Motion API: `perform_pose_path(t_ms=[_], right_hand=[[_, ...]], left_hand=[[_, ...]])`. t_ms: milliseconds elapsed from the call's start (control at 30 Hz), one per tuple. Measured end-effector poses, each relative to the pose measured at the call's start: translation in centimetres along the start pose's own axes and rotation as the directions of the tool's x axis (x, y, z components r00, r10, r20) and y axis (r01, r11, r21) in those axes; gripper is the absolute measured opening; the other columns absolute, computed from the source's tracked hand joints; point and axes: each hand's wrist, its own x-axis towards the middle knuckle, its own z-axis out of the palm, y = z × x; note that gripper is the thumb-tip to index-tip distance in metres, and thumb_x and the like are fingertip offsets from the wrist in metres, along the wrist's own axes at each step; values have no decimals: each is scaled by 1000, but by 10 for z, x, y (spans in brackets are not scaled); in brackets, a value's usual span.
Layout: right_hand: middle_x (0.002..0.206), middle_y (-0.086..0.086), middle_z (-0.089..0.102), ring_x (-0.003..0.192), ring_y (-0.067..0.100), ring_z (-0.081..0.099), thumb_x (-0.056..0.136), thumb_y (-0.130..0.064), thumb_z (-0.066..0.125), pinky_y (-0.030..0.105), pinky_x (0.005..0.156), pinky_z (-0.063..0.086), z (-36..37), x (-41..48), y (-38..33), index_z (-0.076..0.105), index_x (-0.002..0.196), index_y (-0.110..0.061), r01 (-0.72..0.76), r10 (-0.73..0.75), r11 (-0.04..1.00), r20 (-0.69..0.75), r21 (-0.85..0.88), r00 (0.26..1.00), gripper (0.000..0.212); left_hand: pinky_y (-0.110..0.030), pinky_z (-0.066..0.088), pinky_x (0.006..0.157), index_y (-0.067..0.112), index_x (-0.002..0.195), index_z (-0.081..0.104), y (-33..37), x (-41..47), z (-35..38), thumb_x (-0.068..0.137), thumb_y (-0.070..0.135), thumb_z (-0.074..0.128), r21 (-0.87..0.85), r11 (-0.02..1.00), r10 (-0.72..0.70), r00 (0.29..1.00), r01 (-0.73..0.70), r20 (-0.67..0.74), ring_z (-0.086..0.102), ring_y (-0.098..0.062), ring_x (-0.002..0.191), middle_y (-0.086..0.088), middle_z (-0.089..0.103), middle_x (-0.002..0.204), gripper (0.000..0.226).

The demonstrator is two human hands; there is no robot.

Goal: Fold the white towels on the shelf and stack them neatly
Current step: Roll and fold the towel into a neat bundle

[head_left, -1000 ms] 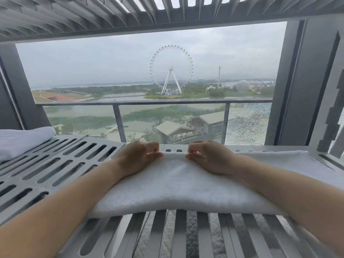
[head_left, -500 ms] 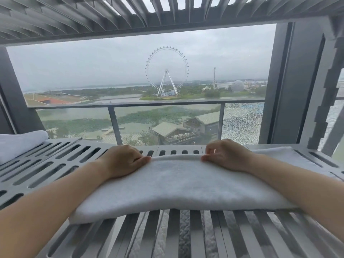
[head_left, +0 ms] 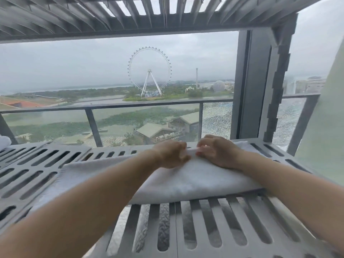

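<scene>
A white towel [head_left: 186, 181] lies folded lengthwise across the grey slotted shelf [head_left: 37, 174]. My left hand [head_left: 170, 154] and my right hand [head_left: 216, 152] sit close together at the middle of the towel's far edge. Both pinch that edge with curled fingers, and a small ridge of cloth rises between them. The corner of a second white towel [head_left: 4, 142] shows at the far left edge of the shelf.
A slatted shelf roof [head_left: 130, 13] hangs low overhead. A grey upright post [head_left: 260, 86] stands at the back right. Behind the shelf runs a glass balcony railing [head_left: 111, 107]. A pale curtain [head_left: 327, 127] hangs at the right edge.
My hands, which had spread apart along the towel's far edge, have come together at its middle and now pinch it. The view has swung to the right.
</scene>
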Motion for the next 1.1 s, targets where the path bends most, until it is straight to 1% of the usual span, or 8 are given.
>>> perform_pose_path(t_ms=[100, 233, 333, 433, 633, 767, 933, 1100], right_hand=[[98, 0, 55, 88, 22, 54, 88, -37, 57, 34, 81, 43, -14, -11, 23, 56, 92, -18, -62, 62, 998, 23, -5, 998, 20], [84, -1, 54, 76, 21, 52, 89, -34, 56, 31, 68, 41, -26, -14, 36, 51, 86, -22, -23, 24, 998, 38, -52, 999, 13], [74, 4, 55, 63, 24, 51, 91, -34, 53, 31, 59, 39, -33, -7, 41, 52, 89, -19, 50, -53, 997, -40, -62, 998, 15], [75, 0, 53, 66, 23, 51, 91, -39, 52, 30, 61, 38, -36, 2, 51, 57, 96, -20, 74, -77, 992, -20, -101, 997, 20], [100, -1, 69, 94, 19, 62, 90, -45, 49, 32, 83, 47, -9, 3, 72, 66, 105, -25, 78, -83, 996, 95, 53, 992, 31], [92, -4, 57, 84, 18, 57, 87, -49, 47, 35, 79, 46, -5, 8, 78, 66, 93, -22, 132, -137, 988, 57, 84, 989, 34], [75, -5, 57, 75, 18, 54, 94, -44, 40, 30, 69, 42, -13, 13, 75, 54, 77, -24, 128, -132, 991, 183, 31, 974, 30], [74, -8, 54, 76, 18, 52, 96, -45, 33, 29, 71, 38, -26, 16, 72, 54, 79, -22, 122, -95, 989, 257, -88, 962, 35]], left_hand=[[-30, 38, 74, 13, 112, 49, 13, 14, 2, 95, 40, 41, -30, 999, -13, 999, 12, -51, 54, -27, 93, -13, 60, 112, 33], [-22, 39, 65, 19, 111, 50, 19, 21, 6, 96, 35, 36, -129, 991, -42, 978, 15, -206, 47, -7, 72, -6, 62, 108, 26], [-30, 35, 60, 22, 105, 47, 18, 19, 5, 95, 43, 34, -54, 998, -38, 940, 20, -340, 58, -24, 75, -8, 62, 90, 27], [-31, 35, 63, 20, 108, 50, 22, 15, 15, 96, 41, 37, -30, 997, -80, 921, 74, -382, 61, -34, 87, -14, 66, 98, 27], [-33, 48, 89, 32, 109, 63, 21, 8, 25, 91, 39, 50, -339, 920, -285, 928, 195, -240, 61, -24, 104, -3, 68, 114, 24], [-28, 40, 80, 26, 113, 61, 22, 10, 27, 95, 36, 38, -250, 942, -272, 947, 225, -172, 57, -25, 106, -5, 64, 116, 30], [-31, 43, 75, 21, 80, 54, 16, 16, 15, 95, 33, 38, -257, 947, -205, 979, 192, -25, 56, -24, 87, -6, 62, 90, 25], [-32, 42, 74, 22, 81, 50, 15, 20, 20, 96, 40, 37, -145, 978, -168, 977, 149, -129, 55, -24, 90, -7, 60, 98, 27]])
